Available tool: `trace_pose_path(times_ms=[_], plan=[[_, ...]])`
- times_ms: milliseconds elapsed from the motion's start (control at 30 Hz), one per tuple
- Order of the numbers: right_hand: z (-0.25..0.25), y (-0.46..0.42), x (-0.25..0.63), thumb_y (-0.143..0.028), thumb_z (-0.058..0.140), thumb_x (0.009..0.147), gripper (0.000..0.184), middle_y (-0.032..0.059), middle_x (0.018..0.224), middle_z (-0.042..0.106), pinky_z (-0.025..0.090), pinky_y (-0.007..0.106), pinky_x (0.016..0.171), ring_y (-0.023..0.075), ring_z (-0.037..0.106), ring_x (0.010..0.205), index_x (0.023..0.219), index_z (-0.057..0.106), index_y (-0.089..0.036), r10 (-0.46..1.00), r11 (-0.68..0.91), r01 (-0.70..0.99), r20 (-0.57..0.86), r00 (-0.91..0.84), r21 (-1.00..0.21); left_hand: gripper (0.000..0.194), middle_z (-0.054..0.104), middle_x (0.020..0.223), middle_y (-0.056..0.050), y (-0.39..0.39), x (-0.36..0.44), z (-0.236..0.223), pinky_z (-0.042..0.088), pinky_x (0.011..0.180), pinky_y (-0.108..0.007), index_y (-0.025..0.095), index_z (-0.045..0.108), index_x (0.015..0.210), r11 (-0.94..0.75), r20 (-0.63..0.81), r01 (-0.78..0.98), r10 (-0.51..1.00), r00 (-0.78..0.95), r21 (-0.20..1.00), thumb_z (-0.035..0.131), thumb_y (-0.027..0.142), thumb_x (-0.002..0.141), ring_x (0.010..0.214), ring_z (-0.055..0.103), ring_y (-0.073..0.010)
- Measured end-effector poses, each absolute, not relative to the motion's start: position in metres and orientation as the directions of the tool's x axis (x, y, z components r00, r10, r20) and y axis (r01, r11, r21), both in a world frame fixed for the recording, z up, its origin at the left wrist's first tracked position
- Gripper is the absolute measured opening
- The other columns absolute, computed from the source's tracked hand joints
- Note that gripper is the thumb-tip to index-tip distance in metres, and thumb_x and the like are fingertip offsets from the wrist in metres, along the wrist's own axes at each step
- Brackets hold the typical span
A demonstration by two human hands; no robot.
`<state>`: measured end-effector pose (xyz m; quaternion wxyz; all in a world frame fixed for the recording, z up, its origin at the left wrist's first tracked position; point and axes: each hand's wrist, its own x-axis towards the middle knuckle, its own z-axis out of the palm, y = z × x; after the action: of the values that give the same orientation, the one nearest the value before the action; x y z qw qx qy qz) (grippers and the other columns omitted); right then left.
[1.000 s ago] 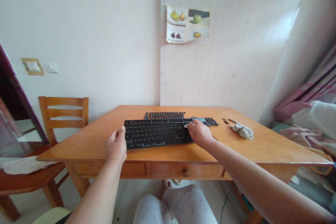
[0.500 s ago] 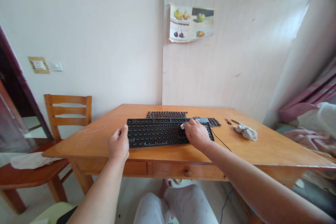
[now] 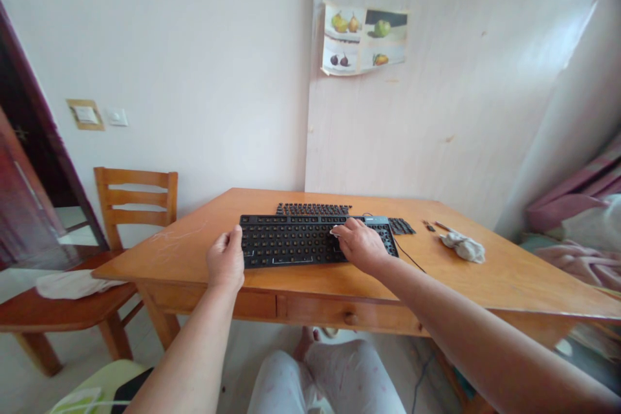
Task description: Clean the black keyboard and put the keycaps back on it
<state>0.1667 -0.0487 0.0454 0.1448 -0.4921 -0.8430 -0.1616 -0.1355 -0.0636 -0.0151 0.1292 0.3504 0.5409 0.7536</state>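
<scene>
A black keyboard (image 3: 291,242) without its keycaps lies near the front edge of the wooden table, its bare switches showing. My left hand (image 3: 226,259) is closed around the keyboard's left end. My right hand (image 3: 359,243) rests over the keyboard's right part, its fingers pinching a small white wad (image 3: 336,231) that looks like tissue or cloth against the switches. Behind the keyboard, loose black keycaps (image 3: 313,209) lie in rows. More keycaps (image 3: 402,226) sit in a block to the right. My right fingers hide part of the switches.
A crumpled whitish cloth (image 3: 463,247) lies on the table's right side, beside a thin tool (image 3: 442,226) and small dark pieces (image 3: 429,226). The keyboard's cable (image 3: 411,255) trails right. A wooden chair (image 3: 138,207) with a white cloth (image 3: 72,283) stands left.
The view has turned slightly left, so everything sits a little further right. My right hand has shifted slightly leftward over the keyboard with the white wad. My left hand keeps its hold.
</scene>
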Motion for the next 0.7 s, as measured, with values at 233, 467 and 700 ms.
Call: trace_pose_path(times_ms=[233, 467, 700], plan=[[0.048, -0.045, 0.175, -0.031, 0.035, 0.097, 0.036, 0.0070, 0.101, 0.059, 0.038, 0.028, 0.072, 0.0195, 0.058, 0.093, 0.121, 0.061, -0.033, 0.807, 0.454, 0.885, 0.376, -0.455, 0.098, 0.044, 0.036, 0.056, 0.006, -0.065, -0.134, -0.014, 0.029, 0.050, -0.020, 0.016, 0.052, 0.061, -0.398, 0.407, 0.192, 0.574, -0.711, 0.897, 0.062, 0.057, 0.074, 0.056, 0.031, -0.0085], [0.046, -0.040, 0.156, -0.033, 0.034, 0.096, 0.033, 0.0053, 0.101, 0.062, 0.037, 0.027, 0.067, 0.0168, 0.060, 0.085, 0.108, 0.064, -0.026, 0.834, 0.402, 0.916, 0.408, -0.371, 0.010, 0.046, 0.034, 0.055, 0.006, -0.066, -0.133, -0.014, 0.027, 0.049, -0.020, 0.017, 0.050, 0.060, -0.387, 0.420, 0.222, 0.561, -0.713, 0.895, 0.060, 0.059, 0.074, 0.055, 0.030, -0.0088], [0.049, -0.037, 0.140, -0.035, 0.030, 0.098, 0.037, 0.0064, 0.100, 0.062, 0.038, 0.028, 0.070, 0.0172, 0.060, 0.085, 0.101, 0.064, -0.021, 0.837, 0.413, 0.911, 0.396, -0.379, -0.002, 0.043, 0.034, 0.055, 0.006, -0.068, -0.131, -0.013, 0.027, 0.050, -0.021, 0.017, 0.050, 0.061, -0.412, 0.420, 0.199, 0.564, -0.711, 0.889, 0.061, 0.056, 0.075, 0.055, 0.029, -0.0087]])
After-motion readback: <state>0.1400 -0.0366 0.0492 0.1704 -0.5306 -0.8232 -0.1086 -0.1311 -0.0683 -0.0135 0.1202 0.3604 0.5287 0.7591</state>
